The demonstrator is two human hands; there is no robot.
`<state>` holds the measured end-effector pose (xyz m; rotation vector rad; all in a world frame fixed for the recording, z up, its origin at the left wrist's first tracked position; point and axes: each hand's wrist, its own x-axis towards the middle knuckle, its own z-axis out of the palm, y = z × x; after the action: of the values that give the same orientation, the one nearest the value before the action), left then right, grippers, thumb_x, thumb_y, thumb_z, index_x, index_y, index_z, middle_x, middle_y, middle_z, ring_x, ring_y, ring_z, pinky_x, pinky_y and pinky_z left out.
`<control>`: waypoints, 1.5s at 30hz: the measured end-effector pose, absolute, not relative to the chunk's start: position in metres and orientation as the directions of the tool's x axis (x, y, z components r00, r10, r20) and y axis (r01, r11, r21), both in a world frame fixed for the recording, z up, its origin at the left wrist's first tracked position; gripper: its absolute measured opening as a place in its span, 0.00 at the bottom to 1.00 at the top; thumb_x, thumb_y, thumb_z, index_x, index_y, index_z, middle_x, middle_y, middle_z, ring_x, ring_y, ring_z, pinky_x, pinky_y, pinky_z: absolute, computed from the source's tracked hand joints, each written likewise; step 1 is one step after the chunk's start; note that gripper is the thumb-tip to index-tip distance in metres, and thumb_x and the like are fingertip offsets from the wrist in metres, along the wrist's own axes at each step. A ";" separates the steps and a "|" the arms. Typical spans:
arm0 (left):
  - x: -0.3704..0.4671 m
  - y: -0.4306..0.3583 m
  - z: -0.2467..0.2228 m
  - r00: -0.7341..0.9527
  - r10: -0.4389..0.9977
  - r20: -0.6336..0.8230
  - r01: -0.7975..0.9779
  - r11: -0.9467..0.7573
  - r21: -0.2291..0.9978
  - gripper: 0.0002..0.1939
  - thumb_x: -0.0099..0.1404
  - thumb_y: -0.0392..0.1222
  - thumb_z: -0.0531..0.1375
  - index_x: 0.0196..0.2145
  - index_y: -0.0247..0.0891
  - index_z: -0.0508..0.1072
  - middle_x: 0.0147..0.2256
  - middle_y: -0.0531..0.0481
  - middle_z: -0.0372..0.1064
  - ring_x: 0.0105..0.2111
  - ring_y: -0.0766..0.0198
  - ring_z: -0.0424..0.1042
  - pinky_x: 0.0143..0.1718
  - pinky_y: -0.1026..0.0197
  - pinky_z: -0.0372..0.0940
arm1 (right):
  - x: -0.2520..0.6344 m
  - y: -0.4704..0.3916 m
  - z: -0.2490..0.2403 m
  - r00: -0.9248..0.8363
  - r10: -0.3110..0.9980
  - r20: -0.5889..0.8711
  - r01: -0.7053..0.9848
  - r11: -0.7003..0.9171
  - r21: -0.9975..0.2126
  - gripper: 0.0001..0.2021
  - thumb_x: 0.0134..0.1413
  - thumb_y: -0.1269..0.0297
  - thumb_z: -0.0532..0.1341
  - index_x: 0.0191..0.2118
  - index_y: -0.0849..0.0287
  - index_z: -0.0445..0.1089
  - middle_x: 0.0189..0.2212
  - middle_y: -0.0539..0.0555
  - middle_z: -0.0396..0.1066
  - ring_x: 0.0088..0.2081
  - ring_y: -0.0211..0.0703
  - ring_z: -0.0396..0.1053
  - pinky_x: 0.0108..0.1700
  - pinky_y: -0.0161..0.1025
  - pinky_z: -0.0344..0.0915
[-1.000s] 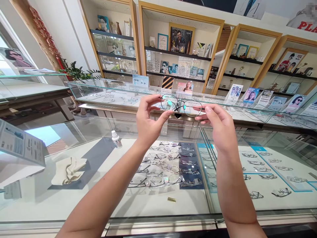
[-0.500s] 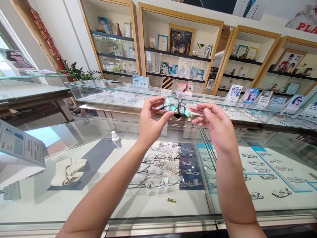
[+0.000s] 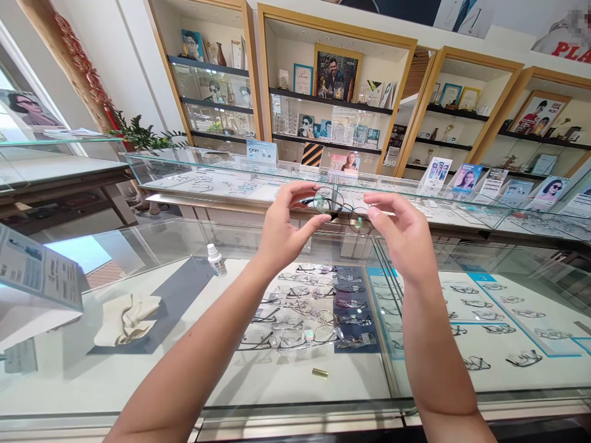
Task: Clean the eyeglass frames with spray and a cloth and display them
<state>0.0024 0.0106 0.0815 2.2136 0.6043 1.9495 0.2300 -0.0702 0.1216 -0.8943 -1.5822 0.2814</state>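
Both my hands hold a pair of thin dark-framed eyeglasses (image 3: 327, 200) up above the glass counter, the lenses tilted down to the right. My left hand (image 3: 287, 226) grips the left side, fingers over the top rim and thumb beneath. My right hand (image 3: 401, 231) pinches the right side with thumb and fingertips. Light passes through the lenses with a greenish reflection. Below, inside the counter, rows of eyeglasses (image 3: 302, 307) lie on a white and dark display board. A crumpled cream cloth (image 3: 127, 320) and a small white bottle (image 3: 216, 260) rest to the left.
A small gold bar (image 3: 320, 373) lies near the counter's front. Another section with glasses (image 3: 478, 303) is at right, behind a glass divider. A folded info card (image 3: 39, 267) stands at left. Further back are a second showcase (image 3: 221, 181) and wooden shelves (image 3: 339, 95).
The eyeglasses have tilted further, their right side dropping. My right hand has shifted a little left, and my left hand slightly right.
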 end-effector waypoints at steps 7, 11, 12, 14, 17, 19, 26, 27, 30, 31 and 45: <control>0.003 -0.008 0.091 0.197 0.325 0.925 0.291 -0.920 0.261 0.26 0.72 0.48 0.72 0.62 0.44 0.71 0.59 0.42 0.77 0.57 0.53 0.81 0.62 0.48 0.76 | 0.227 -0.065 0.118 -0.029 0.680 0.733 0.501 0.644 -0.578 0.05 0.67 0.60 0.67 0.43 0.49 0.81 0.53 0.54 0.82 0.59 0.55 0.76 0.59 0.55 0.71; 0.003 -0.013 0.092 0.252 0.356 0.900 0.248 -0.923 0.295 0.25 0.72 0.47 0.73 0.61 0.43 0.72 0.58 0.41 0.78 0.56 0.53 0.81 0.61 0.46 0.77 | 0.229 -0.061 0.117 -0.064 0.692 0.720 0.502 0.645 -0.576 0.06 0.67 0.60 0.67 0.39 0.51 0.81 0.51 0.55 0.83 0.57 0.53 0.77 0.60 0.52 0.70; 0.003 -0.014 0.093 0.257 0.368 0.893 0.234 -0.921 0.312 0.25 0.72 0.47 0.73 0.61 0.44 0.72 0.58 0.41 0.78 0.56 0.53 0.81 0.62 0.46 0.77 | 0.230 -0.060 0.117 -0.073 0.699 0.712 0.496 0.645 -0.582 0.06 0.67 0.59 0.67 0.38 0.51 0.81 0.50 0.55 0.83 0.56 0.53 0.77 0.60 0.52 0.70; 0.003 -0.015 0.093 0.260 0.396 0.881 0.189 -0.915 0.356 0.25 0.71 0.47 0.74 0.61 0.44 0.73 0.59 0.41 0.78 0.56 0.53 0.81 0.61 0.46 0.78 | 0.231 -0.058 0.117 -0.088 0.718 0.691 0.476 0.639 -0.604 0.07 0.66 0.58 0.67 0.37 0.52 0.80 0.49 0.55 0.83 0.55 0.53 0.77 0.60 0.52 0.70; 0.002 -0.014 0.094 0.261 0.449 0.855 0.079 -0.892 0.444 0.26 0.68 0.47 0.75 0.59 0.43 0.74 0.59 0.40 0.78 0.56 0.52 0.81 0.59 0.48 0.79 | 0.233 -0.055 0.116 -0.129 0.766 0.630 0.407 0.620 -0.671 0.09 0.66 0.55 0.67 0.36 0.52 0.79 0.49 0.55 0.82 0.54 0.52 0.77 0.60 0.52 0.69; 0.000 -0.012 0.095 0.280 0.482 0.830 -0.012 -0.863 0.506 0.27 0.66 0.48 0.77 0.58 0.42 0.75 0.57 0.39 0.78 0.56 0.51 0.82 0.57 0.48 0.80 | 0.235 -0.053 0.116 -0.185 0.807 0.560 0.328 0.588 -0.739 0.10 0.66 0.54 0.68 0.36 0.52 0.79 0.49 0.55 0.82 0.53 0.52 0.77 0.59 0.51 0.69; -0.008 -0.008 0.099 0.351 0.519 0.779 -0.142 -0.793 0.593 0.30 0.61 0.53 0.80 0.56 0.44 0.76 0.54 0.39 0.79 0.52 0.49 0.84 0.52 0.48 0.83 | 0.239 -0.048 0.117 -0.337 0.845 0.414 0.181 0.490 -0.853 0.15 0.61 0.46 0.72 0.37 0.53 0.79 0.38 0.51 0.80 0.39 0.43 0.73 0.47 0.44 0.71; -0.010 -0.009 0.100 0.359 0.520 0.775 -0.135 -0.792 0.595 0.30 0.61 0.53 0.79 0.56 0.44 0.76 0.54 0.40 0.79 0.51 0.50 0.84 0.52 0.47 0.83 | 0.238 -0.048 0.116 -0.337 0.845 0.415 0.183 0.491 -0.852 0.16 0.61 0.45 0.73 0.37 0.53 0.79 0.37 0.51 0.80 0.38 0.43 0.72 0.45 0.43 0.71; -0.015 -0.014 0.101 0.351 0.526 0.775 -0.049 -0.816 0.576 0.32 0.63 0.54 0.78 0.59 0.45 0.74 0.57 0.39 0.78 0.53 0.50 0.83 0.53 0.48 0.81 | 0.234 -0.048 0.114 -0.307 0.845 0.437 0.183 0.503 -0.844 0.18 0.59 0.43 0.73 0.37 0.54 0.79 0.36 0.51 0.79 0.37 0.42 0.72 0.45 0.42 0.71; -0.017 -0.019 0.100 0.309 0.528 0.791 0.015 -0.834 0.551 0.33 0.63 0.54 0.78 0.60 0.45 0.74 0.59 0.39 0.77 0.54 0.51 0.82 0.54 0.49 0.81 | 0.232 -0.049 0.113 -0.293 0.846 0.446 0.181 0.507 -0.842 0.19 0.58 0.42 0.73 0.37 0.54 0.78 0.36 0.51 0.79 0.37 0.42 0.72 0.45 0.42 0.71; -0.033 -0.148 0.010 -0.099 0.873 0.477 0.229 -0.446 0.865 0.16 0.70 0.56 0.68 0.35 0.41 0.84 0.23 0.54 0.65 0.26 0.63 0.62 0.30 0.59 0.59 | 0.146 -0.110 0.029 -0.158 0.912 0.379 0.156 0.402 -0.902 0.14 0.58 0.49 0.70 0.36 0.56 0.81 0.35 0.54 0.84 0.39 0.49 0.78 0.47 0.45 0.74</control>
<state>-0.0325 -0.1484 0.0100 1.6490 1.2094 1.5858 0.1465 -0.1098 0.0294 -0.9670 -1.6001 0.8932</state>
